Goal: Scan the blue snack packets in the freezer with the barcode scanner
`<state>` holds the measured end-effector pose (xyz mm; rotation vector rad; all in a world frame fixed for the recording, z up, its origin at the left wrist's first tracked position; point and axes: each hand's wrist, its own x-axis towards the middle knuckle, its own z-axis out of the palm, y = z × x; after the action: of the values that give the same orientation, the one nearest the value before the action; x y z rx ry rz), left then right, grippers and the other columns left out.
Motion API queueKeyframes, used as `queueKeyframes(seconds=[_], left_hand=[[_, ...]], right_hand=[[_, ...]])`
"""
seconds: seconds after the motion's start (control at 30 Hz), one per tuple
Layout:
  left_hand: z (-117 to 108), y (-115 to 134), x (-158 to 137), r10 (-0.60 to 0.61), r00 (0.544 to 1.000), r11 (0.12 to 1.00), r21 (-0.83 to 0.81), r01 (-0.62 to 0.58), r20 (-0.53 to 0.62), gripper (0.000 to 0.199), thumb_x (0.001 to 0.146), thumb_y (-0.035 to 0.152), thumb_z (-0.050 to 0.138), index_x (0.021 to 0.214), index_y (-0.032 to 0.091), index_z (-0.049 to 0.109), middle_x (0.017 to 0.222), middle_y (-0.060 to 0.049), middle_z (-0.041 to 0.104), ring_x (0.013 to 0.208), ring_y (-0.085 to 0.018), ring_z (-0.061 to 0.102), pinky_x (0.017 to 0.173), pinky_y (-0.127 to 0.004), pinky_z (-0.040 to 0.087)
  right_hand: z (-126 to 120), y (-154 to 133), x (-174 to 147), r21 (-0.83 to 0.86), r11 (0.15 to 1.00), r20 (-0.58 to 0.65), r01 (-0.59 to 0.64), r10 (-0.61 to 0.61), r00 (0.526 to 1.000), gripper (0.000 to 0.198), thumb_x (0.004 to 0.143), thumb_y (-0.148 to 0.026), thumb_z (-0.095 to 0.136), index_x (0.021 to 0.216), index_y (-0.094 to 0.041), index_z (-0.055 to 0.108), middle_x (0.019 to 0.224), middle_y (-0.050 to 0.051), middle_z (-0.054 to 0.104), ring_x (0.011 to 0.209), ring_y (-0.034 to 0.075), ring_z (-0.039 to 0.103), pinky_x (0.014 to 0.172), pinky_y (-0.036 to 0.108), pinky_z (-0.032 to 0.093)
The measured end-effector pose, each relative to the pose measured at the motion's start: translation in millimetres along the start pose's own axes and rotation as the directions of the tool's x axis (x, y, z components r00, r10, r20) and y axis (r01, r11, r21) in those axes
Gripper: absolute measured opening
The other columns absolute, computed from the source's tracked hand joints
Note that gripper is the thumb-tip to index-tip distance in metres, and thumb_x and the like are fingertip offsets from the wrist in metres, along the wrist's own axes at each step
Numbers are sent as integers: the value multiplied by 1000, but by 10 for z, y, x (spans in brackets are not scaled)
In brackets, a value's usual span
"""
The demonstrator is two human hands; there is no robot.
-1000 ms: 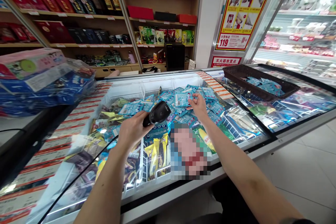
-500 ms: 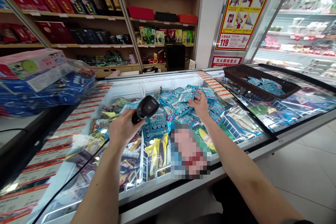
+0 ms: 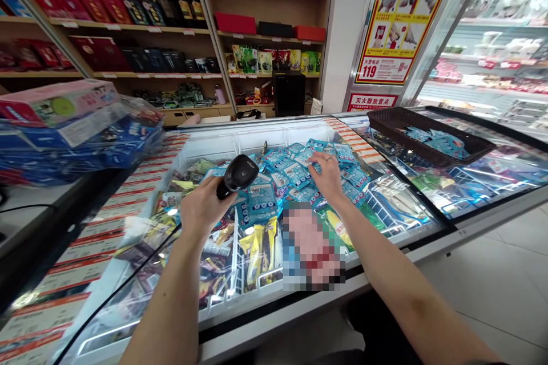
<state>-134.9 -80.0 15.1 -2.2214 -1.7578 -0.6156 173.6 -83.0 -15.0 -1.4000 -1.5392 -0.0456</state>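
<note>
Over the freezer (image 3: 282,317), left hand (image 3: 204,205) wrapped round a black scanner (image 3: 240,174), right hand (image 3: 327,175) loosely spread, palm down above blue packets (image 3: 295,175)

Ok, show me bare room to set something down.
Brown basket: between its left end and the blue packets inside. Tiled floor: between the freezer and the right forearm. Crowded: the freezer's interior, more packets heaped under the right hand.
</note>
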Motion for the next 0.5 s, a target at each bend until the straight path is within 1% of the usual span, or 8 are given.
queueKeyframes(seconds=[0.1, 0.17, 0.27, 0.33, 0.43, 0.47, 0.5], left_hand=[[4, -8, -3, -8, 1000, 1000, 1, 8, 1, 34, 77, 50, 49, 96, 24, 59, 98, -2, 64, 83, -21, 61, 52, -28, 28], [5, -10, -4, -13, 1000, 1000, -1, 13, 10, 34, 77, 50, 48, 96, 24, 59, 96, -3, 64, 82, -21, 61, 52, -28, 27], [-4, -17, -8, -16, 1000, 1000, -6, 17, 12, 35, 78, 51, 46, 94, 24, 60, 93, -3, 65, 80, -21, 60, 51, -28, 27], [-16, -22, -11, -11, 1000, 1000, -9, 11, 14, 35, 78, 51, 46, 94, 23, 60, 93, -3, 65, 79, -21, 60, 51, -28, 27], [-39, -26, -17, -12, 1000, 1000, -19, 12, 17, 36, 77, 51, 48, 96, 23, 60, 93, -3, 65, 79, -21, 60, 52, -28, 28], [-47, -26, -20, -19, 1000, 1000, -21, 19, 12, 36, 77, 51, 48, 96, 23, 60, 92, -4, 65, 79, -21, 60, 53, -28, 28], [-54, -25, -22, -27, 1000, 999, -22, 27, 5, 36, 77, 51, 48, 95, 22, 60, 92, -4, 65, 80, -21, 60, 53, -27, 28]], right_hand=[[55, -101, -32, 43, 997, 162, 67, -74, 984, 22, 86, -30, 50, 100, -22, 65, 101, 4, 65, 102, 21, 54, 97, 38, 37], [108, -180, -54, 97, 991, 301, 92, -117, 946, 23, 87, -35, 50, 100, -23, 65, 100, 2, 66, 98, 19, 57, 93, 35, 39], [190, -334, -81, 166, 978, 493, 127, -194, 848, 31, 84, -44, 53, 104, -23, 64, 103, 3, 66, 98, 19, 57, 89, 33, 40], [248, -443, -94, 204, 964, 575, 172, -260, 776, 40, 82, -50, 54, 109, -22, 62, 108, 5, 64, 101, 20, 56, 89, 33, 40], [350, -557, -111, 220, 939, 655, 264, -343, 673, 55, 75, -59, 58, 115, -21, 59, 117, 7, 59, 107, 23, 53, 92, 36, 39], [384, -575, -116, 212, 932, 670, 294, -358, 650, 60, 71, -60, 61, 117, -21, 58, 119, 8, 58, 108, 24, 52, 93, 37, 38], [416, -584, -120, 201, 925, 677, 321, -369, 637, 65, 67, -61, 65, 118, -21, 57, 121, 9, 57, 110, 26, 51, 94, 38, 37]])
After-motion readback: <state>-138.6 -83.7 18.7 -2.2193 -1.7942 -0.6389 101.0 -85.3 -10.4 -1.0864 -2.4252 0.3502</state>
